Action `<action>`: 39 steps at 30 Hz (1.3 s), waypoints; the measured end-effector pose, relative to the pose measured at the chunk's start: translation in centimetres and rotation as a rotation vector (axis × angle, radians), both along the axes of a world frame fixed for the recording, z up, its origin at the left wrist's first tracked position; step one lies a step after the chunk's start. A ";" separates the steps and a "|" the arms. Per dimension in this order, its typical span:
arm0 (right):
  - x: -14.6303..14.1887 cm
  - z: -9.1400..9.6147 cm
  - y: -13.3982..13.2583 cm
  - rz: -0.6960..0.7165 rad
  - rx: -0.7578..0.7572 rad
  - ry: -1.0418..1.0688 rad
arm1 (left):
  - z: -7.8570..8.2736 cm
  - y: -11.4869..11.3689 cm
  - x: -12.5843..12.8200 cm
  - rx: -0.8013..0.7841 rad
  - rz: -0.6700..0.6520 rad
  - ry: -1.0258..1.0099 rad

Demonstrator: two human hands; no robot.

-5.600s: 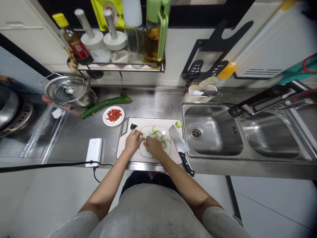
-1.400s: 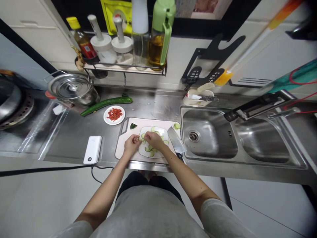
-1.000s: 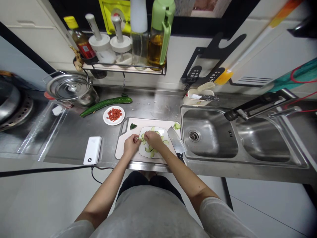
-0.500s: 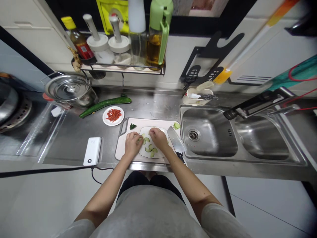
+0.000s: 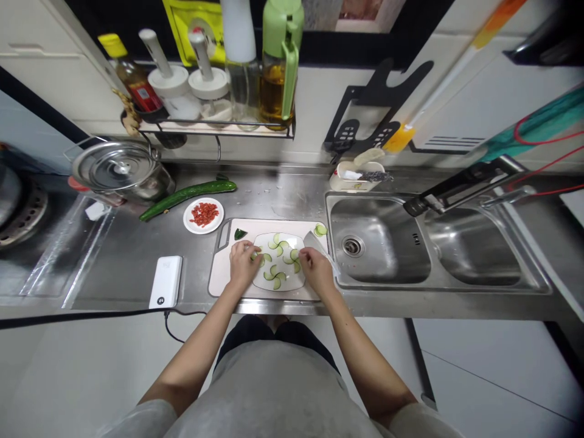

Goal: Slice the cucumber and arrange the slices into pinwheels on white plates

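Observation:
A white plate (image 5: 261, 282) with a dark rim lies on the pale cutting board (image 5: 221, 275). Thin half-moon cucumber slices (image 5: 275, 277) sit on it in pinwheel-like groups. At the plate's left edge, my left hand (image 5: 241, 265) has its fingertips and thumb around a slice of the left group. My right hand (image 5: 317, 269) is closed in a pinch at the right group, its fingertips against the slices; what lies between them is hidden. A knife (image 5: 314, 242) lies beyond my right hand, which partly covers it. A dark green cucumber end (image 5: 239, 233) rests on the board's upper left.
A small plate of chopped red pieces (image 5: 204, 214) and a long cucumber (image 5: 187, 194) lie behind the board. Round cucumber slices (image 5: 320, 230) sit at its upper right corner. A white power bank (image 5: 166, 281) is left, a double sink (image 5: 378, 243) right, a lidded pot (image 5: 122, 170) back left.
My right hand has moved right, from the plate's upper middle to its right side, uncovering the top and right slice groups. My left hand stays at the left group. The view has shifted slightly.

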State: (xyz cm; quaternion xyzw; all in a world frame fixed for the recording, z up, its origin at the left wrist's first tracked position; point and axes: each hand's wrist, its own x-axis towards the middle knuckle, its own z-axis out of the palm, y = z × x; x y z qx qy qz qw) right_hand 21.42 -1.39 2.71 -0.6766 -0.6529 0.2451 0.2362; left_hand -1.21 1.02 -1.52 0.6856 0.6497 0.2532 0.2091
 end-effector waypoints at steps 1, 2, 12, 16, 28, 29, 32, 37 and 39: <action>-0.5 0.1 -0.2 0.074 -0.025 -0.054 | 0.0 0.0 0.0 -0.001 0.008 -0.002; -1.1 0.2 -0.4 0.166 -0.057 -0.106 | -0.1 -0.1 -0.1 0.000 0.017 -0.003; -6.1 -0.3 0.2 0.485 -0.323 -0.405 | 0.1 -0.8 -0.1 0.006 0.039 0.009; -6.0 -0.1 0.5 0.493 -0.364 -0.437 | -0.2 -0.7 -0.1 0.017 0.041 0.016; -4.1 1.3 0.9 0.363 -0.287 -0.306 | -0.2 -0.6 -0.2 0.053 0.094 -0.102; -3.1 1.6 1.0 0.296 -0.236 -0.252 | -0.1 -0.7 -0.4 0.070 0.130 -0.142; 0.8 2.5 0.8 0.025 -0.007 -0.056 | 0.3 -1.1 -1.5 0.113 0.294 -0.299; 7.4 3.3 -0.7 -0.516 0.389 0.390 | -0.3 -2.6 -4.5 0.179 0.568 -0.474; 9.5 3.4 -1.5 -0.751 0.459 0.616 | -0.9 -3.3 -5.8 0.192 0.608 -0.485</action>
